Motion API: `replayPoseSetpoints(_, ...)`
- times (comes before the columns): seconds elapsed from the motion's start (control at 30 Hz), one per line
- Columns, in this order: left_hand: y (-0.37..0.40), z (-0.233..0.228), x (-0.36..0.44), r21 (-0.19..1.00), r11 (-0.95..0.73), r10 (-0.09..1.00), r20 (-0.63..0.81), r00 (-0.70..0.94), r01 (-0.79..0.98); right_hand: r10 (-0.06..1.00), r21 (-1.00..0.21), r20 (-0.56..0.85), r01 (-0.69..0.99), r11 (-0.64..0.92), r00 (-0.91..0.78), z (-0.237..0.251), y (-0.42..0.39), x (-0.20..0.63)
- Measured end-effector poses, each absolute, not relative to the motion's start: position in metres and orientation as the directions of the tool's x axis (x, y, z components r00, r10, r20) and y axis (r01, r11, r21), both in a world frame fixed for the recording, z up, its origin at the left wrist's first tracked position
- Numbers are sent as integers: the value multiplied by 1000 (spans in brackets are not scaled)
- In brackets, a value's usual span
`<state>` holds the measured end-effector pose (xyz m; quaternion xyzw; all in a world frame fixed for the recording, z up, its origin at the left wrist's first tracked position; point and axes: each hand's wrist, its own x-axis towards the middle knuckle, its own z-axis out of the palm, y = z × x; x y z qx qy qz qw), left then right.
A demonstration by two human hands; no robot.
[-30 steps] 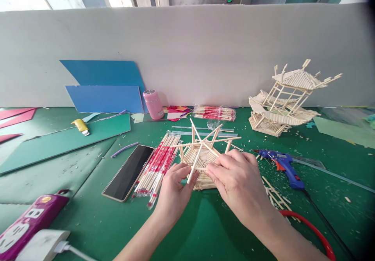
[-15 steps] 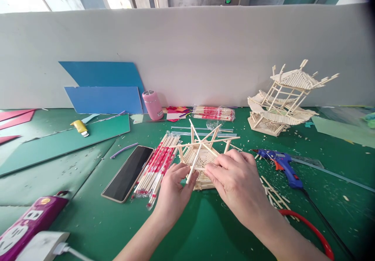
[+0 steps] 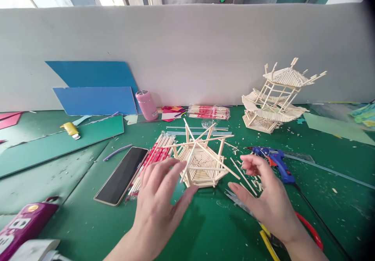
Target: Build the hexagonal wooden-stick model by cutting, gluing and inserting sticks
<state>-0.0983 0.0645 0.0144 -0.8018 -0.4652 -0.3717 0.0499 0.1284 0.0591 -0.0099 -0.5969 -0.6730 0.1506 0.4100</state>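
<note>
A hexagonal base of wooden sticks (image 3: 202, 161) with upright and slanted sticks rising from it sits on the green mat (image 3: 205, 226). My left hand (image 3: 159, 198) hovers just left of and in front of it, fingers spread, holding nothing. My right hand (image 3: 268, 200) is to its right, fingers apart and empty, above loose sticks (image 3: 243, 173) and cutters with red and yellow handles (image 3: 265, 229). Neither hand touches the model.
A bundle of wrapped chopsticks (image 3: 154, 157) and a phone (image 3: 123, 175) lie left of the model. A blue glue gun (image 3: 275, 161) lies to the right. A finished stick pavilion (image 3: 278, 97) stands at back right. A pink cup (image 3: 145, 104), blue boards (image 3: 93, 87) and a purple power strip (image 3: 26, 224) are also here.
Both hands have let go of the stick model and pulled apart, the right hand moving right, the left opening. The view has shifted slightly.
</note>
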Motion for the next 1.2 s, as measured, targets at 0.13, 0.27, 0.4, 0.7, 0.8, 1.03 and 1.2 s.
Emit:
replayPoseSetpoints(0.13,66,24,-79,88,-657,642,586,494,749,968,-754,239,642,138,72,-24,60,119)
replayPoseSetpoints(0.27,73,27,-59,-9,-701,611,508,607,713,969,-793,246,573,205,-6,-26,65,111)
replayPoseSetpoints(0.4,80,28,-49,-46,-702,612,470,636,710,965,-812,260,535,233,-26,-24,69,107)
replayPoseSetpoints(0.7,87,23,-46,-8,-720,598,501,626,694,967,-859,253,450,243,-38,-29,73,104)
replayPoseSetpoints(0.8,89,22,-47,-7,-728,592,498,634,685,967,-858,253,455,239,-31,-28,73,104)
replayPoseSetpoints(1.03,89,21,-47,-19,-758,565,482,670,652,964,-856,265,455,244,-20,-28,73,103)
replayPoseSetpoints(1.2,91,20,-45,-29,-765,551,487,678,643,962,-855,272,456,247,-11,-29,72,103)
